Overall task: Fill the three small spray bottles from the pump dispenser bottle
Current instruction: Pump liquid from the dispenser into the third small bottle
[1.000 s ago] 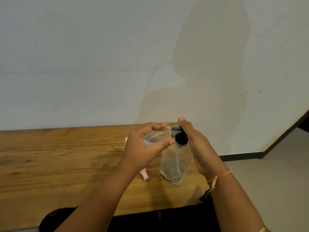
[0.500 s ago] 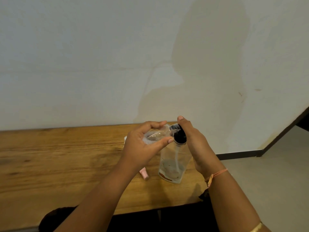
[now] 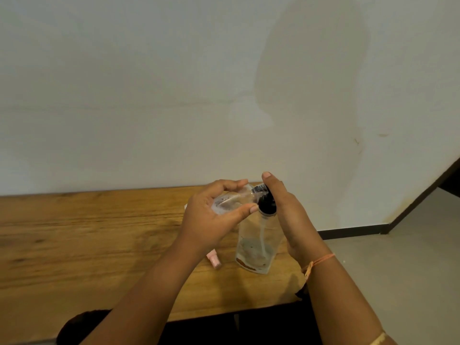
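The left hand (image 3: 211,220) has its grip closed round a small clear plastic spray bottle (image 3: 231,200), thumb below and fingers curled over the top. The bottle lies tilted almost on its side, with its open neck pointing to 3 o'clock and meeting the black pump head (image 3: 267,206). The right hand (image 3: 291,215) lies against that pump head from the 3 o'clock side, one finger straight up. Its other fingers are hidden, so I cannot tell whether its grip is closed. The tall clear pump dispenser bottle (image 3: 256,245) stands upright on the wooden desk (image 3: 87,232), with a little liquid at its bottom. A small pink cap (image 3: 214,261) lies on the desk at its 9 o'clock. A thin orange thread band (image 3: 319,261) circles the right wrist.
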Demonstrator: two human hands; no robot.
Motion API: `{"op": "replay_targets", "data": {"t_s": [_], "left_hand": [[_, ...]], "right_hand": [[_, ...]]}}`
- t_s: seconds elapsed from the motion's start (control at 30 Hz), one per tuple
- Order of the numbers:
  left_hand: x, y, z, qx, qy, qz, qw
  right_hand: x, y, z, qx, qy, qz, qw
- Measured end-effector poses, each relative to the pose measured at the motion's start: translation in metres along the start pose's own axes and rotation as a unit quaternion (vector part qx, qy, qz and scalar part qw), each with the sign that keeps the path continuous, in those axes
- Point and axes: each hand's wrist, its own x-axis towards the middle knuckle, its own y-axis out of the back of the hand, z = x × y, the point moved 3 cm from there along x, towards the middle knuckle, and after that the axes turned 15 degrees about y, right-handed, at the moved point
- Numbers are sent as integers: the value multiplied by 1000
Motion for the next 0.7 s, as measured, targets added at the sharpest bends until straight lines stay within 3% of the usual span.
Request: {"op": "replay_targets", "data": {"t_s": [0.7], "left_hand": [[1,0,-3,-7,-2,-3,1000]], "right_hand": [[-2,2,-3,12,-8,-6,1000]]}}
